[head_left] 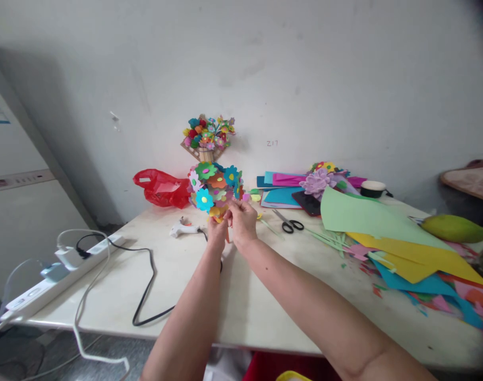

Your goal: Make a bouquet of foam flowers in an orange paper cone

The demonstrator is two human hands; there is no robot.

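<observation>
A round bouquet of colourful craft flowers [218, 185] is held up over the middle of the table, with blue, green, orange and pink blooms. My left hand [217, 232] is closed around its underside, where an orange piece shows below. At the lower right edge of the bouquet, my right hand [242, 219] has its fingers pinched on it; exactly which piece they grip is hidden. A white hot glue gun [184, 228] lies on the table left of my hands. To the right are black-handled scissors [291, 224].
Foam sheets [378, 219], green stems [329, 239] and scraps cover the table's right side. A red plastic bag [162, 189] sits at the back left. Cables run from a power strip [66, 275]. A flower basket [206, 138] hangs on the wall; a mango [453, 228] lies far right.
</observation>
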